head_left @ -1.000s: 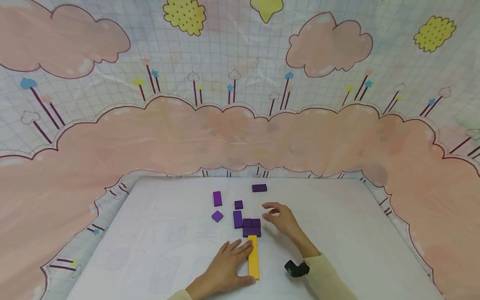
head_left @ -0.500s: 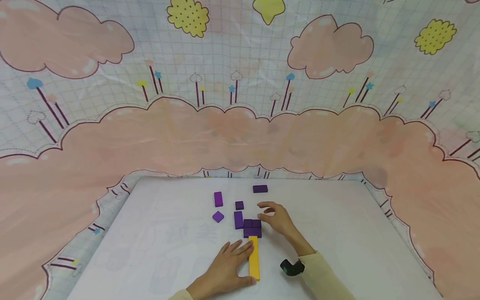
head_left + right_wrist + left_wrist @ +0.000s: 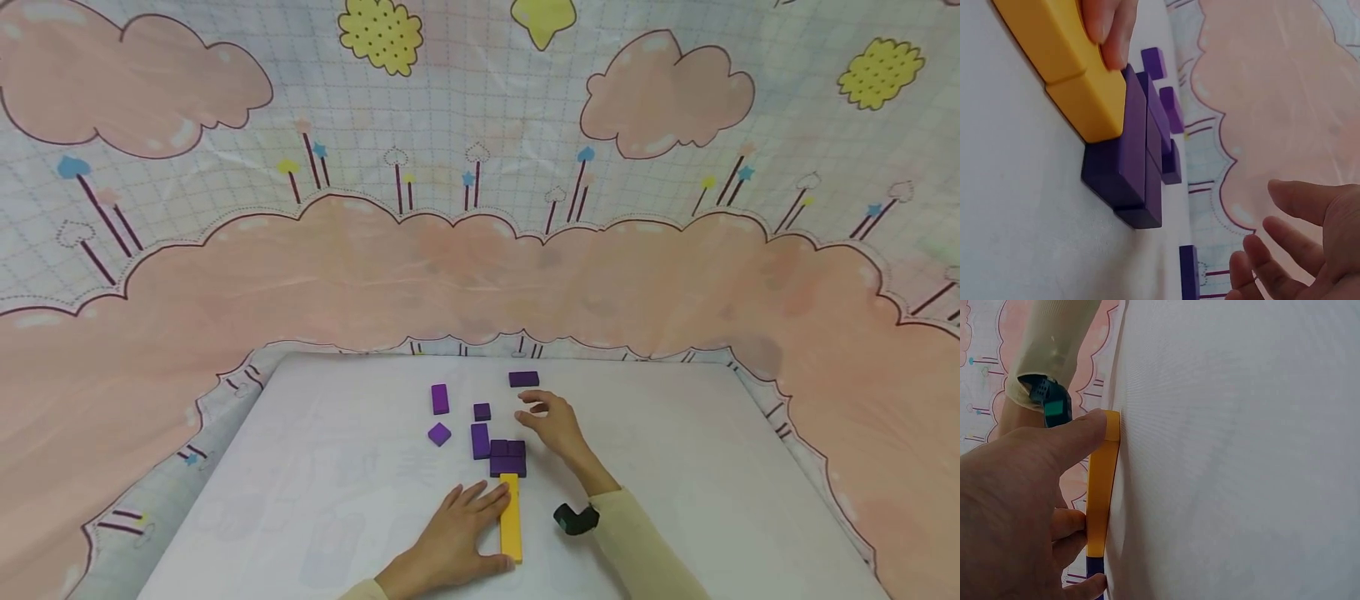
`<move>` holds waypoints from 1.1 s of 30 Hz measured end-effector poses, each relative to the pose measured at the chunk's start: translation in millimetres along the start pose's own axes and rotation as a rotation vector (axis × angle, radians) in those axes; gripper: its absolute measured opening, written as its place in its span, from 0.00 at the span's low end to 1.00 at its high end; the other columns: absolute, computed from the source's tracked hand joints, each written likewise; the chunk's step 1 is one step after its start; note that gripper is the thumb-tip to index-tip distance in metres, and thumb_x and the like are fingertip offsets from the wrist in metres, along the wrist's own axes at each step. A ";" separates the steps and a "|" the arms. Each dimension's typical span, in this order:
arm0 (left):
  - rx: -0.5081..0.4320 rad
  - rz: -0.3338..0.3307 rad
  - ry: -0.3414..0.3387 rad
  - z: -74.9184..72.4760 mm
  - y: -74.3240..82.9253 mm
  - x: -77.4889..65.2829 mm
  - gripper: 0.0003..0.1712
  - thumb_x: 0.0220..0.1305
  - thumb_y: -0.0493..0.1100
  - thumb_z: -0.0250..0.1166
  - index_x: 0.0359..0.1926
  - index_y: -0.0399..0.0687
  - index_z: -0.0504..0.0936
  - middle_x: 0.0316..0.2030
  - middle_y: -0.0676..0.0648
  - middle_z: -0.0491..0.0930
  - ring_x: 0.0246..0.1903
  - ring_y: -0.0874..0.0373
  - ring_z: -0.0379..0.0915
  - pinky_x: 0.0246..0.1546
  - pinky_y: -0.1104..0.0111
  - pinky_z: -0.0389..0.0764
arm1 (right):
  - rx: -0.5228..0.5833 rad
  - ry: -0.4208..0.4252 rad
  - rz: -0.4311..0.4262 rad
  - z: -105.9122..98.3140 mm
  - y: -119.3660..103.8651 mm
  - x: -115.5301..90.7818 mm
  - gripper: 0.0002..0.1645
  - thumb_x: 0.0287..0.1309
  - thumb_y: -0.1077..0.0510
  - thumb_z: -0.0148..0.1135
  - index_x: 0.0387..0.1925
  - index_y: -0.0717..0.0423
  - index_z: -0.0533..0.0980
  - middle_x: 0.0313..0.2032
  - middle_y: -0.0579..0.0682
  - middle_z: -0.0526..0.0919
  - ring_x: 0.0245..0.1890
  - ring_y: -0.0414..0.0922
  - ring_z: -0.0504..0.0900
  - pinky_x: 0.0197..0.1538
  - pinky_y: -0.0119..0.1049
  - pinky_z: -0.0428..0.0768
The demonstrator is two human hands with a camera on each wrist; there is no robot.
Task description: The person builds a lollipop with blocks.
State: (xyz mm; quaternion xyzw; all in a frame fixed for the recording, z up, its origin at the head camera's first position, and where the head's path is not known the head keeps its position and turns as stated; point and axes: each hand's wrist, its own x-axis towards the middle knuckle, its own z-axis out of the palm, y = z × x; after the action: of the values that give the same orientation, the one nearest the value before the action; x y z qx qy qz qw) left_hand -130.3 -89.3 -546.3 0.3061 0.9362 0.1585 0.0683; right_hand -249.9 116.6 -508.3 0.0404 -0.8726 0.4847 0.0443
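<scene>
My left hand [image 3: 457, 529] holds a yellow bar [image 3: 511, 525] of blocks laid end to end on the table. Its thumb is at the near end and its fingertips lie on the far part; a seam shows in the right wrist view. Against the bar's far end sits a purple block [image 3: 507, 467], with two purple cubes [image 3: 507, 448] side by side behind it. A purple rectangular block [image 3: 480, 442] stands beside them on the left. My right hand [image 3: 558, 425], fingers loosely bent and holding nothing, hovers right of the purple group, near a dark purple block [image 3: 523, 379] at the back.
On the white table [image 3: 300, 467] lie a small purple cube [image 3: 482, 412], a purple block [image 3: 440, 399] farther left and a purple piece [image 3: 439, 434] turned cornerwise. A patterned cloth [image 3: 480, 275] rises behind the table's back edge. The right wrist carries a dark device [image 3: 576, 519].
My right hand has shifted a little left and away from me, toward the back purple block. The left hand stays on the yellow bar, and the blocks keep their arrangement.
</scene>
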 end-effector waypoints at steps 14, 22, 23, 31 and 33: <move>-0.010 -0.017 -0.015 0.7 1.7 1.0 0.49 0.55 0.76 0.60 0.73 0.61 0.64 0.74 0.59 0.59 0.73 0.48 0.56 0.72 0.42 0.55 | -0.007 0.093 0.101 4.2 10.1 26.9 0.29 0.55 0.51 0.70 0.57 0.57 0.77 0.56 0.59 0.80 0.54 0.55 0.78 0.51 0.47 0.81; -0.008 -0.023 -0.013 0.9 -0.1 1.5 0.49 0.55 0.75 0.61 0.73 0.61 0.63 0.74 0.60 0.58 0.74 0.48 0.55 0.73 0.42 0.54 | -0.094 0.161 0.126 7.8 18.0 46.0 0.37 0.51 0.49 0.72 0.60 0.61 0.73 0.57 0.63 0.78 0.57 0.61 0.77 0.57 0.57 0.75; -0.009 -0.022 -0.012 1.0 -0.4 1.5 0.49 0.55 0.75 0.60 0.73 0.61 0.63 0.74 0.60 0.58 0.74 0.48 0.55 0.73 0.42 0.54 | -0.106 0.168 0.140 8.0 18.5 48.2 0.38 0.51 0.48 0.72 0.61 0.60 0.73 0.57 0.63 0.78 0.56 0.60 0.77 0.56 0.58 0.75; 0.005 -0.013 -0.007 4.5 -1.9 0.5 0.49 0.55 0.76 0.59 0.73 0.62 0.63 0.74 0.60 0.57 0.74 0.49 0.56 0.73 0.43 0.55 | -0.177 0.166 0.235 15.2 25.5 60.7 0.42 0.51 0.43 0.73 0.63 0.59 0.71 0.58 0.61 0.77 0.58 0.59 0.76 0.59 0.58 0.72; 0.000 -0.008 -0.003 5.3 -1.7 0.3 0.49 0.56 0.76 0.59 0.73 0.61 0.63 0.75 0.60 0.57 0.74 0.49 0.56 0.73 0.43 0.54 | -0.212 0.163 0.254 17.4 27.1 63.4 0.45 0.49 0.40 0.72 0.64 0.59 0.70 0.59 0.61 0.77 0.59 0.60 0.75 0.60 0.61 0.70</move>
State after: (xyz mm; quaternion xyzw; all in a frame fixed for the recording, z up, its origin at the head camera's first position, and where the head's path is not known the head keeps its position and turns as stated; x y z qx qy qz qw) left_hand -130.3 -89.1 -552.0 0.3027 0.9373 0.1579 0.0703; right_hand -316.5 114.3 -532.9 -0.1144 -0.9104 0.3934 0.0571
